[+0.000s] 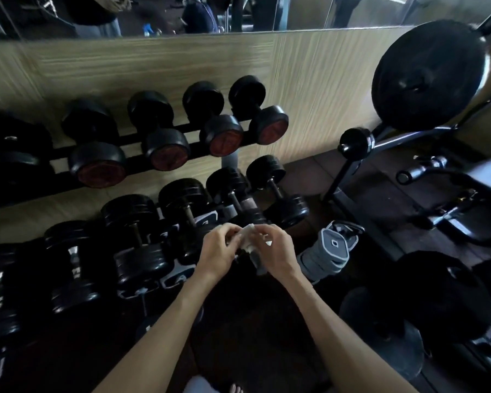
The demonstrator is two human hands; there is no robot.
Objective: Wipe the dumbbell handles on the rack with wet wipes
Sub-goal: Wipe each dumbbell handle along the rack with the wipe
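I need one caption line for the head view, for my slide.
Both hands, left hand and right hand, hold a crumpled white wet wipe before the black dumbbells.

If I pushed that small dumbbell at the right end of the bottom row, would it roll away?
Probably only a little. The small dumbbell has round ends, so it could roll, but it lies close beside its neighbour, which likely blocks it leftward. Its thick black ends suggest it is heavy for its size, so a light push may barely move it.

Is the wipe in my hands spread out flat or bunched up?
Bunched up. The wipe shows as a crumpled white wad pinched between the left hand and right hand, not laid open.
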